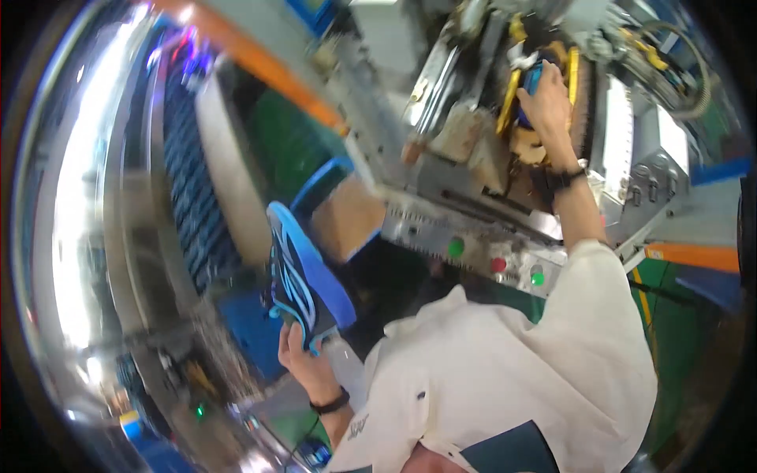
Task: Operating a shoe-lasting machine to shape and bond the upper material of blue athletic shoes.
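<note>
My left hand [302,356] is closed around the heel end of a blue sports shoe [300,272] with light blue stripes and a blue sole, holding it up beside my body. My right hand [546,98] reaches up into a grey machine [441,197] and grips a second blue object [533,79], apparently another shoe, seated between yellow clamp arms [511,98]. My hand hides most of that object. Both wrists wear a black band. My white sleeve [568,331] fills the lower right.
The machine's front panel carries green buttons [456,247] and a red button [498,265]. An orange rail [260,59] runs diagonally at the upper left. A dark ribbed conveyor [193,181] lies at the left. Green floor [678,307] shows at the right.
</note>
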Demonstrator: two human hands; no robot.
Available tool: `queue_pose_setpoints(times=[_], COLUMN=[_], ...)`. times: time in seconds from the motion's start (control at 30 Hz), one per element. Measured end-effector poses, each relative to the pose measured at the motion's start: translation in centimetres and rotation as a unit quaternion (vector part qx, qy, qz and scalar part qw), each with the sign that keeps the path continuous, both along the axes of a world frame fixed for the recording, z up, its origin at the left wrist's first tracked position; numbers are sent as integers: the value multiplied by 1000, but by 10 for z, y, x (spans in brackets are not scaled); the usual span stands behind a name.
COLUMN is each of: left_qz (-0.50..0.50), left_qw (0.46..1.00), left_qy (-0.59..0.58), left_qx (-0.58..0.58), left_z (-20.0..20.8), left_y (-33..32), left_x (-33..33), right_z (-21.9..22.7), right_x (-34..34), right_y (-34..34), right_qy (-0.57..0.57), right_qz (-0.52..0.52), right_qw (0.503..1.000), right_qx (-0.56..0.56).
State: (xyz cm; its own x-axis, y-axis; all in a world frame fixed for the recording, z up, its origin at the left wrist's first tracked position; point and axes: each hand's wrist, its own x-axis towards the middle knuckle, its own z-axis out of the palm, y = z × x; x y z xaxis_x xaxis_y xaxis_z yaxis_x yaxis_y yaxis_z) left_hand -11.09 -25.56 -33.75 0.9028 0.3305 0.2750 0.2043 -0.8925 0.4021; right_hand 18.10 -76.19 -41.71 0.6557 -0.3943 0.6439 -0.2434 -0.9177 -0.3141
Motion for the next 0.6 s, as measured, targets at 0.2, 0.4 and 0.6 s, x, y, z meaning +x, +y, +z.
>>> queue_pose_setpoints(times=[0.2, 0.4, 0.6], left_qz=[36, 33, 366], left_qw=[997, 997, 635], left_qy=[67, 55, -73], left_qx=[6, -39, -677], left_z=[-9, -17, -13], left_y=[-14, -44, -29], left_x=[-59, -109, -149], right_z=[-81, -189, -158], right_x=[-160, -166, -158], right_y=[187, 196, 216], right_qy=[73, 214, 297], right_qz=[380, 367, 370], right_qw=[895, 890, 854], right_qx=[221, 162, 216])
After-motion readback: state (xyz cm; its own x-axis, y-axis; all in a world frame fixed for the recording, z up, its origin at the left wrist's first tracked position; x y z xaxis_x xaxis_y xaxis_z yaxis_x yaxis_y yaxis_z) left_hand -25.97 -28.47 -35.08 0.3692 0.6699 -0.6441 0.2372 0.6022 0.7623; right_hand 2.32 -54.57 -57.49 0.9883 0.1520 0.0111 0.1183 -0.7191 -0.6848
